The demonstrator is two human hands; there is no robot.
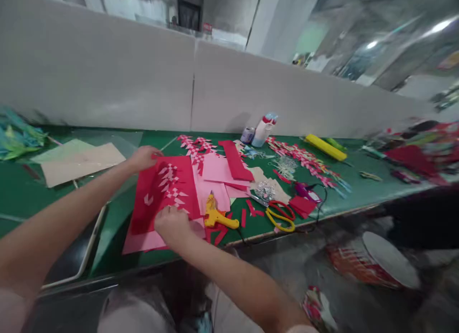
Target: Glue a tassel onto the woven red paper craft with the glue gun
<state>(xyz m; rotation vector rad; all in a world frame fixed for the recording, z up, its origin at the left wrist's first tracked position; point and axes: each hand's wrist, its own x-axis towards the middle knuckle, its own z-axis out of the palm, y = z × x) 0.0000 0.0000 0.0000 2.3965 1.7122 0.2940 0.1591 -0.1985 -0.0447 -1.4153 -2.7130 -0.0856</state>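
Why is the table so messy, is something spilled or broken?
Nothing looks spilled or broken. Small red paper scraps lie scattered around the yellow glue gun and the scissors, near the table's front edge. Both hands, left hand and right hand, rest on the red sheet, which lies flat.

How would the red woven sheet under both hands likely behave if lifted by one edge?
The red paper sheet looks thin and flat, so it would probably droop and weigh little. Its woven pink strips might slip loose. With the left hand and right hand pressing it, it likely slides easily on the green table.
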